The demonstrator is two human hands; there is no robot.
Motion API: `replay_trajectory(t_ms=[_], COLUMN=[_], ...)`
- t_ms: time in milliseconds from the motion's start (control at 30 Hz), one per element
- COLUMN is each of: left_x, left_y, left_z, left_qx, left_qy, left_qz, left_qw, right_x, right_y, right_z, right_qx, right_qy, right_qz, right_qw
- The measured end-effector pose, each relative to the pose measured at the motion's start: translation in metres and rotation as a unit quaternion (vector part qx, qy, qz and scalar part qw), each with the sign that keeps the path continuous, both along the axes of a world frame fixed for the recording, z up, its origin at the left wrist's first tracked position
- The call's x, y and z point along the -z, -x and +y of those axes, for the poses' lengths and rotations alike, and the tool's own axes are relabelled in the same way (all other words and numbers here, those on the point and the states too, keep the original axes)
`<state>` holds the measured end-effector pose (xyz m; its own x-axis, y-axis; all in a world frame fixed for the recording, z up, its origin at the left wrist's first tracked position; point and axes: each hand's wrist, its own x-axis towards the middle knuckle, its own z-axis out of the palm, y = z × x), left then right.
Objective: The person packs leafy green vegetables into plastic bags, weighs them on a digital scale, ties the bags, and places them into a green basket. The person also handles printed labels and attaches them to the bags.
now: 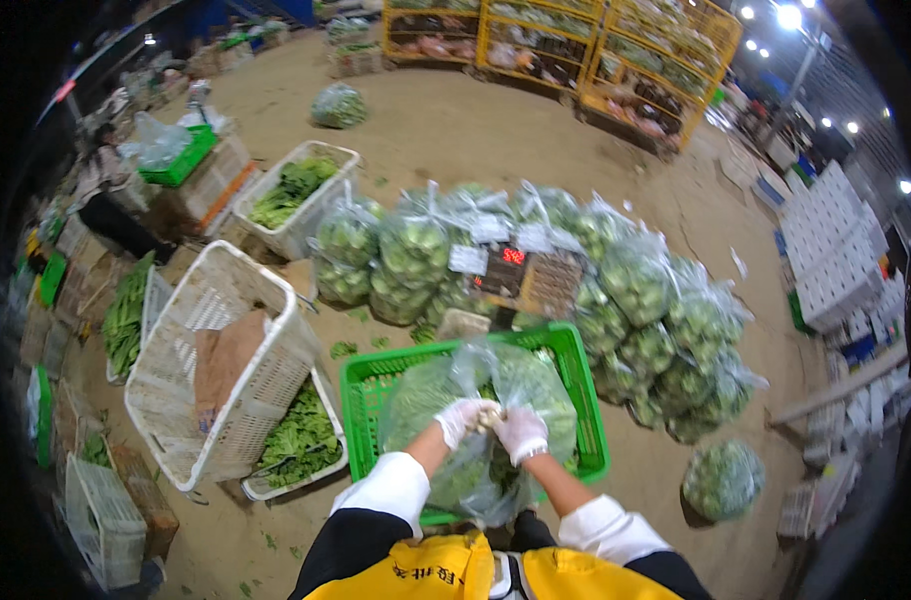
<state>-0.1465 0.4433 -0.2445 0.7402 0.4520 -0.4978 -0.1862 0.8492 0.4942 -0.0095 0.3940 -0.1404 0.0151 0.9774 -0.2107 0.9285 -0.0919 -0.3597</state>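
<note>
Both gloved hands meet above a clear plastic bag of leafy greens point(418, 397), which lies in a green plastic crate point(594, 427) right before me. My left hand point(463, 420) and my right hand point(521, 435) have their fingers closed on something small and pale between them, perhaps stem ends or gathered plastic; which one I cannot tell. The bag's film spreads loosely around both hands. Beyond the crate a digital scale point(506, 274) with a lit red display stands among filled, tied vegetable bags point(414, 251).
At left stand a large white basket point(155, 375) holding brown material and white crates of greens point(294, 184). More bagged vegetables point(635, 277) are stacked at right, with one bag point(723, 480) on the floor. Yellow rack carts point(538, 45) stand behind; a person point(107, 195) is at far left.
</note>
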Motion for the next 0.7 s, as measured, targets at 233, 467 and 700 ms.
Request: replay_trajectory(t_ms=[233, 467, 700], left_x=[-0.008, 0.003, -0.042], left_y=[-0.009, -0.013, -0.016], left_z=[0.005, 0.002, -0.013], left_qx=[-0.054, 0.002, -0.165], left_qy=[0.052, -0.152, -0.131], left_qz=[0.026, -0.011, 0.208], left_qw=[0.997, 0.988, 0.955], right_x=[-0.048, 0.028, -0.043], right_y=[0.000, -0.026, -0.023], right_z=[0.010, 0.025, 0.016], right_qx=[-0.078, 0.161, -0.110], right_qy=[0.040, 0.325, 0.143], right_qz=[0.002, 0.506, 0.103], right_qw=[0.996, 0.783, 0.978])
